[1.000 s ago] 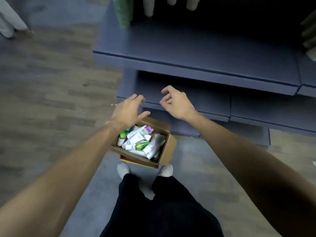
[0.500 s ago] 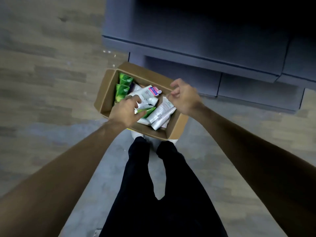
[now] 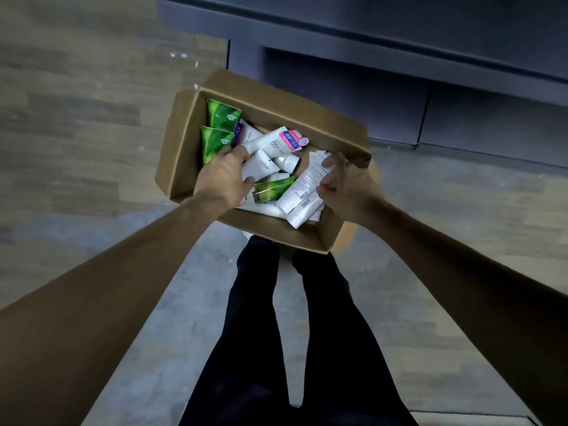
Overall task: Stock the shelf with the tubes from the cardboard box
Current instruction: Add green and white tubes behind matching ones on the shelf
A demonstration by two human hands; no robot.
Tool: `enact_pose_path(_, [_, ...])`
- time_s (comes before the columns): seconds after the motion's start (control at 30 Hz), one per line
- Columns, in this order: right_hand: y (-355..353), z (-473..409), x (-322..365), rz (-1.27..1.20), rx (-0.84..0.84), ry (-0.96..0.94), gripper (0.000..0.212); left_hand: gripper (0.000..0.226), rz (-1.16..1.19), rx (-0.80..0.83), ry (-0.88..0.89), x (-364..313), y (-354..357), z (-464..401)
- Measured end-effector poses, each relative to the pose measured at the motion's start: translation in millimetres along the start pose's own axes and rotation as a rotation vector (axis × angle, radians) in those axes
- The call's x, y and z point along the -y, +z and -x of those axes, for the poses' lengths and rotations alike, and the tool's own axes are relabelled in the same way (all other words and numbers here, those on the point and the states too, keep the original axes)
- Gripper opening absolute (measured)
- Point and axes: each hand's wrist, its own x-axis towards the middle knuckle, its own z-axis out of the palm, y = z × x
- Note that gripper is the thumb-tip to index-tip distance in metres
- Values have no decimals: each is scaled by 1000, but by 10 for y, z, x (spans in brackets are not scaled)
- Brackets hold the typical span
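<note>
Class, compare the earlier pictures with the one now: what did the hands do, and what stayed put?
Both hands came down from in front of the shelf into the cardboard box. The left hand now lies on the tubes; the right hand curls round a white tube. The green tubes stayed by the box's left wall.

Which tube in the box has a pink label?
The white "Facial" tube, lying diagonally near the cardboard box's far wall; only its end is pink, others are green or white.
</note>
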Motion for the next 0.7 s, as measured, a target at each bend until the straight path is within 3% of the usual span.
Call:
enact_pose_path(0.27, [177,-113,-61,228,79,-81,35,35,-134,29,-29,-4,104,-295])
enact_pose_path(0.47, [298,-86,-14,530,109,-127,30,44,-232,54,-78,36,288,-253])
enact_pose_path(0.7, [506,-48,124,371,107,49,35,33,-181,40,12,173,378,-322])
